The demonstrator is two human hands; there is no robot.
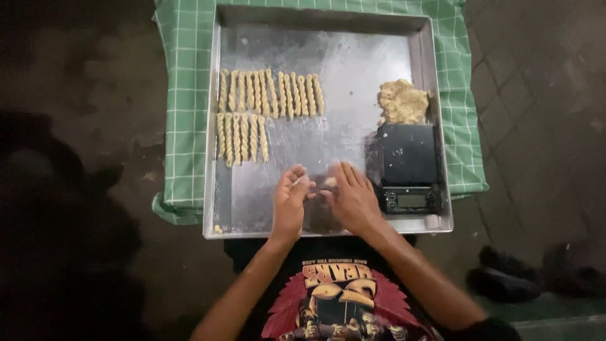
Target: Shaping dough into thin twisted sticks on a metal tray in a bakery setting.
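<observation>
Head view: we see metal tray [328,57] on green checked cloth [180,95], dark floor around. Two rows of twisted dough sticks [268,95] lie in tray's far left part. Dough lump [402,101] sits far right, black scale [409,167] just before it, right beside our right hand [353,201]. Small dough piece [329,183] lies on tray between both hands. Left hand [290,202] flat, fingers together, empty; right hand flat, fingers spread, fingertips by piece.
</observation>
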